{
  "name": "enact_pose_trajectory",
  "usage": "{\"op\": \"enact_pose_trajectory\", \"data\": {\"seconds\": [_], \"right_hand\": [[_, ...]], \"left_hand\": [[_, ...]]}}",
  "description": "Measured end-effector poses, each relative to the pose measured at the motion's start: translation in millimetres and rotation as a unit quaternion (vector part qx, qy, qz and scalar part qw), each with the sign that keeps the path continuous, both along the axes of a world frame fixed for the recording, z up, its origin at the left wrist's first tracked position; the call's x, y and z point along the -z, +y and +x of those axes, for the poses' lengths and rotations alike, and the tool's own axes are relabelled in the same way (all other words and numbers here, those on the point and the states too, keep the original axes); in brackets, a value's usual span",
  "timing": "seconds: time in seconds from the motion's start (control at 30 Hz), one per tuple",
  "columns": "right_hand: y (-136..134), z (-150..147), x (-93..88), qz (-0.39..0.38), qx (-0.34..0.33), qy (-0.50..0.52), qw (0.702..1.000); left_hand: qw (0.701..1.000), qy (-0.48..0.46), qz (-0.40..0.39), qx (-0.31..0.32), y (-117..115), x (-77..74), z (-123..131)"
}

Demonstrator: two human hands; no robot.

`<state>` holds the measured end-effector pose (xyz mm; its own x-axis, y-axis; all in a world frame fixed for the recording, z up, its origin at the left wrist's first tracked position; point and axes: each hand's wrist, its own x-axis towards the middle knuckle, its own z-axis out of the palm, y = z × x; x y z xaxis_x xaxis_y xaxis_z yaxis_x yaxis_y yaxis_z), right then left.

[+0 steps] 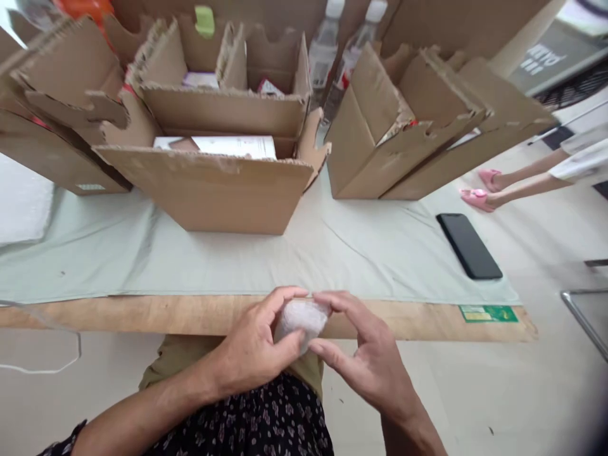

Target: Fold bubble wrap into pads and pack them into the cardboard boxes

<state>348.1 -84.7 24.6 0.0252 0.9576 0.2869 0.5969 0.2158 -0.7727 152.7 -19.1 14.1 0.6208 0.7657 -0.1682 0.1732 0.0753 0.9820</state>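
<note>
A small whitish, see-through bundle (304, 316), perhaps plastic-wrapped, is held between my hands at the front edge of the table. My left hand (266, 335) grips it, with the thumb pressed on its near face and the fingers around its far left side. From the other side, my right hand (368, 342) pinches at the bundle's right edge, index finger above and thumb below. What is inside the wrapping cannot be made out.
A large cardboard box with compartments (228, 190) stands ahead, holding white cartons (237, 147). More cardboard boxes (375, 152) stand to the right, beside plastic bottles (323, 54). A black phone (469, 246) lies on the pale cloth (361, 253). A person's legs (527, 178) show at far right.
</note>
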Motion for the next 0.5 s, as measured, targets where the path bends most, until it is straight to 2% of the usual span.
{"op": "enact_pose_trajectory", "data": {"seconds": [0.1, 0.17, 0.23, 0.4, 0.5], "right_hand": [[4, -4, -4.5, 0.018, 0.016, 0.029, 0.999], [4, -1, -5.5, 0.022, 0.033, 0.055, 0.998], [5, 8, -8.2, 0.013, 0.024, 0.040, 0.999], [19, 22, -27.3, 0.011, -0.037, -0.091, 0.995], [33, 18, -44.7, -0.010, -0.102, -0.114, 0.988]], "left_hand": [[0.998, -0.046, -0.028, 0.013, 0, 1.2, -1], [0.995, -0.074, -0.055, 0.047, 4, 1.7, -4], [0.993, -0.073, -0.055, 0.080, 9, 1.1, -7], [0.994, -0.036, 0.046, 0.094, 22, -2.6, -12], [0.991, -0.026, 0.089, 0.095, 29, -4.2, -18]]}}
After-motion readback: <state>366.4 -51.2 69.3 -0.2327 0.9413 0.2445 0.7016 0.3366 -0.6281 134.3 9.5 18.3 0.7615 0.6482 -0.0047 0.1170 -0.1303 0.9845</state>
